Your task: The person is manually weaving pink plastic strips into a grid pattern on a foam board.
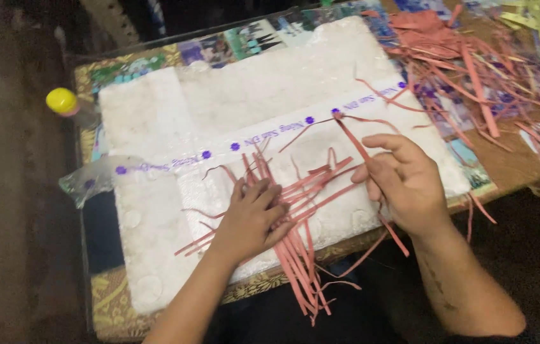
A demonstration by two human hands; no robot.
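A white foam board (270, 95) lies on the table, with a band of clear tape with purple dots (232, 146) across it. Several thin pink paper strips (302, 255) fan out over its near part. My left hand (251, 220) presses flat on these strips, fingers spread. My right hand (404, 181) pinches one pink strip (351, 141) between thumb and fingers; the strip runs up and left to a folded end near the tape.
A heap of pink strips (455, 57) covers the table's far right, with yellow strips (538, 22) behind. A bottle with a yellow cap (61, 100) stands at the left edge. Colourful pictures (244, 38) lie under the glass top. Dark floor surrounds the table.
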